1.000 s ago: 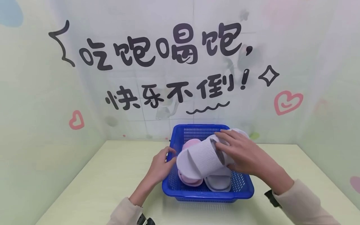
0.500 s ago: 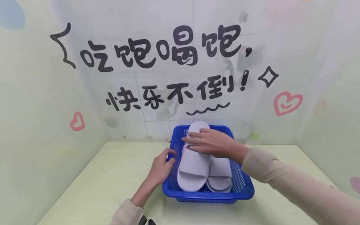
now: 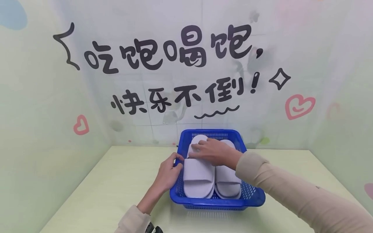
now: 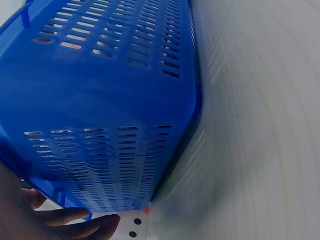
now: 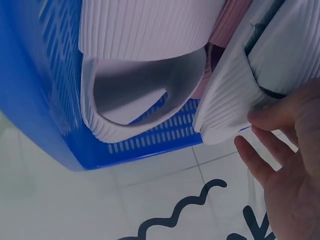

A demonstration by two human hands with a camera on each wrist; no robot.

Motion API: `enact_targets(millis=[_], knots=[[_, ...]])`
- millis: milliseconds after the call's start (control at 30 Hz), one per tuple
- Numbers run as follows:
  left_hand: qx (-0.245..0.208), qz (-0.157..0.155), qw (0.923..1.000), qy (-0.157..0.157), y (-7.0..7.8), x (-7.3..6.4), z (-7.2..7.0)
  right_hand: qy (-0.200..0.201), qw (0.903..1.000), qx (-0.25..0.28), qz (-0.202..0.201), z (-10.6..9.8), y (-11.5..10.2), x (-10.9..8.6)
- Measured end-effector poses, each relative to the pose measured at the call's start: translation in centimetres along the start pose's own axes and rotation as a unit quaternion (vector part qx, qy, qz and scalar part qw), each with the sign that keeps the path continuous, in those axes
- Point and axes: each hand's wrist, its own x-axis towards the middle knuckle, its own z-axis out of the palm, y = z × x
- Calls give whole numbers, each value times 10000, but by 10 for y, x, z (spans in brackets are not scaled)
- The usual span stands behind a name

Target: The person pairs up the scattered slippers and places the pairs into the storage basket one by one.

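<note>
A blue plastic basket (image 3: 256, 195) holds white slippers with ribbed straps, side by side. My right hand (image 3: 212, 151) reaches over the left slipper (image 3: 198, 187), near its heel end. In the right wrist view, the thumb (image 5: 272, 115) touches this slipper's edge, while the other fingers are spread loosely past it. The right slipper (image 3: 228, 189) lies next to it, partly hidden by my right arm. Pink material (image 5: 232, 20) shows beneath in the right wrist view. My left hand (image 3: 169, 171) holds the basket's left rim, its fingers (image 4: 102, 225) outside the wall.
The basket stands on a pale yellow table (image 3: 128, 171), close to the back wall (image 3: 163, 136) with black lettering. Pale side walls (image 3: 43, 129) enclose the table on the left and right.
My right hand has swung the top slipper from crosswise to lengthwise, then lowered it onto the left stack, covering the pink slipper. The left hand stays at the rim.
</note>
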Motion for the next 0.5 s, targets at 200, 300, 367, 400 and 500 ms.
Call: enact_targets(millis=[200,300,367,400,500], knots=[[-9,-111,9999,-47,-1,-3,0,-82,9948,960,329,2,-4,-1],[-43,-172,9998,-5,-2,-4,0,-109,9926,1143,401,2,-3,-2],[-56,-156,9999,13,-3,-3,0,-149,9917,1183,470,2,-1,-4],[-57,-146,9999,12,-3,-4,0,-181,9912,1210,510,2,0,-6],[-20,-121,9999,64,-4,-5,0,-250,9901,1220,642,3,6,-13]])
